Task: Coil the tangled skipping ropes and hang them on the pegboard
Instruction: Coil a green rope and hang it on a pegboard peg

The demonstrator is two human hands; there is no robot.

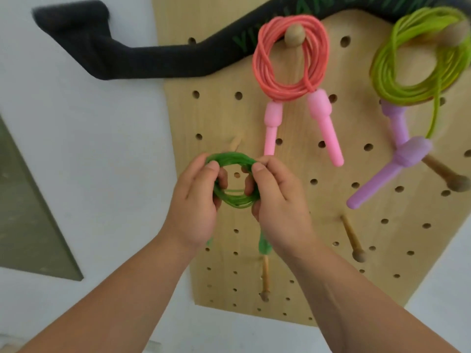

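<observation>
A green skipping rope (233,200) is wound into a small coil in front of the wooden pegboard (293,194). My left hand (196,200) grips the coil's left side and my right hand (277,197) grips its right side. Its green handles (263,244) hang below, mostly hidden behind my hands. A short wooden peg (235,142) sticks out just above the coil. A coiled red rope (290,59) with pink handles hangs on an upper peg. A coiled yellow-green rope (418,59) with purple handles hangs on the peg at the upper right.
Bare wooden pegs stick out at the lower middle (265,281), lower right (353,240) and far right (448,177). A black padded bar (142,59) runs across the board's top. White wall lies to the left, with a grey panel (28,225).
</observation>
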